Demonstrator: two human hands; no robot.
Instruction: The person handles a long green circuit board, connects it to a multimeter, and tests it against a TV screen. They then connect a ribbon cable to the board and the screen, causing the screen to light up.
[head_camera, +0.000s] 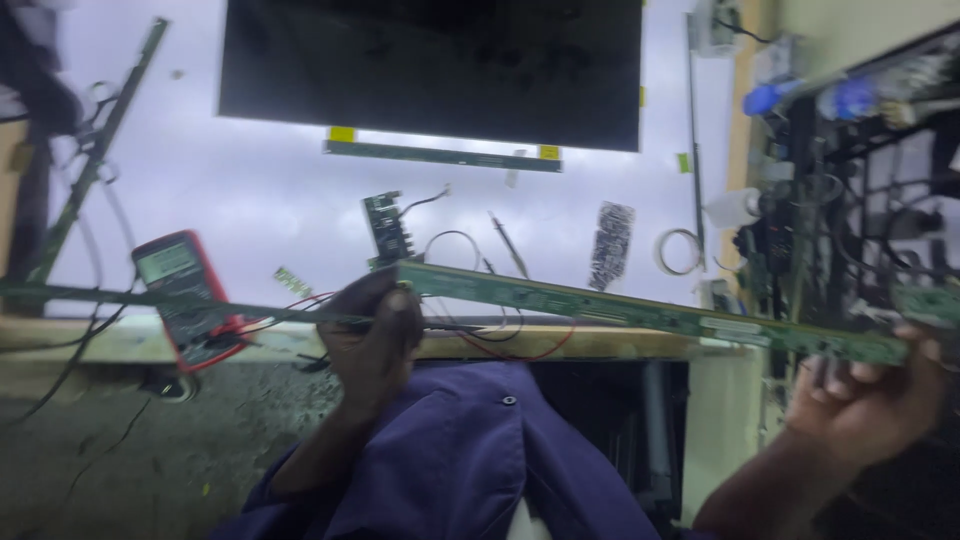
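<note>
Long green circuit strip (640, 312) held at both ends above the near edge of the white counter (250, 190).

The left hand (375, 335) is clenched around the strip's left end; the right hand (865, 395) grips its right end from below, fingers curled. The strip is narrow, rigid and flat, green with small pale fittings, and runs slightly downhill to the right. On the counter: a large black flat panel (430, 65) at the far edge with a thin green strip (440, 155) along its near side; a red-cased multimeter (185, 295) overhanging the near edge; a small green board (385, 228) with thin wires near the centre; a roll of tape (680, 250) toward the right edge. A second thin bar (150, 300) crosses at left, possibly also in the left hand; blur prevents certainty.
</note>
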